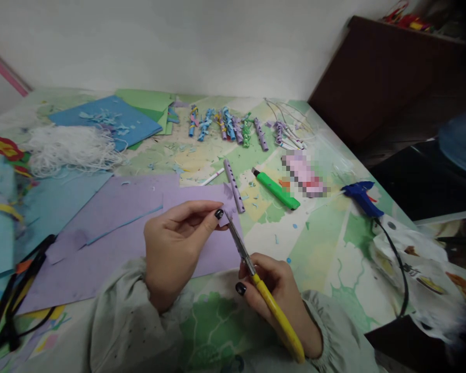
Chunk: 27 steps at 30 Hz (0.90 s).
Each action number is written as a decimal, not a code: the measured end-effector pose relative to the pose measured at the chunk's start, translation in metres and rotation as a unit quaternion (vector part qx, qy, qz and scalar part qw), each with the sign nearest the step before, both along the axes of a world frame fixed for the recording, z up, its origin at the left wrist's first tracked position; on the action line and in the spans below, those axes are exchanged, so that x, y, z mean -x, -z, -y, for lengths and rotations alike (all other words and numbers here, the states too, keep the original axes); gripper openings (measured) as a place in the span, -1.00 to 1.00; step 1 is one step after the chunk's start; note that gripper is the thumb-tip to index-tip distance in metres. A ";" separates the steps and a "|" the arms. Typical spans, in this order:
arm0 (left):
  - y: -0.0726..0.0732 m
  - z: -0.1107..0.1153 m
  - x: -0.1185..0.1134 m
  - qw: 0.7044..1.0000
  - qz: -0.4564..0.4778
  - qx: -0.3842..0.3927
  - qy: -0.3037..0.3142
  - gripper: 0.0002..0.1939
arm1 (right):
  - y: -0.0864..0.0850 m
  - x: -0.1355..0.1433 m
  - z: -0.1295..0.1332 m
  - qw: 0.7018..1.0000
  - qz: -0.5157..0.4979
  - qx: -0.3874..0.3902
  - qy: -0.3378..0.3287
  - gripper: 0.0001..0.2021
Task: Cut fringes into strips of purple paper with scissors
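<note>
Between the thumb and fingertips of my left hand (180,241) is pinched a small piece of purple paper (226,219). My right hand (281,292) grips a pair of scissors (274,305) with yellow handles, and their metal blades reach up to the paper at my left fingertips. Under my hands lies a large purple sheet (132,217). Just beyond the fingertips rests a rolled purple paper tube (234,185) with a row of dark holes, beside a thin white stick (212,176). A green utility knife (276,189) lies to the right of the tube.
Several curled paper rolls (228,124) line the back of the table. White string (70,150) and blue sheets (112,122) are heaped at left, near black-framed glasses (17,290). At right sit a blue glue gun (362,198), its cord and a plastic bag (423,269).
</note>
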State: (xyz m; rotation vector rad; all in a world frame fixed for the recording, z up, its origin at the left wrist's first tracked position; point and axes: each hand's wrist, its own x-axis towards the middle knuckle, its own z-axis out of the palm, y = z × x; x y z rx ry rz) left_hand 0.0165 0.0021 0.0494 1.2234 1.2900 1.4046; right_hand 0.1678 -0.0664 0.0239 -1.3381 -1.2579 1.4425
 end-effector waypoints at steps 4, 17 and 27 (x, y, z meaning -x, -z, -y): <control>0.002 0.000 0.000 1.000 0.003 -0.001 0.006 -0.91 | 0.000 0.000 0.000 1.000 0.000 0.001 0.000 -0.91; -0.001 -0.001 0.000 1.000 -0.012 -0.005 0.002 -0.85 | 0.000 0.000 0.002 1.000 -0.025 0.002 0.002 -0.88; -0.001 0.001 0.000 0.999 -0.039 -0.015 -0.020 -0.84 | 0.002 -0.001 0.003 0.999 -0.044 0.001 -0.006 -0.87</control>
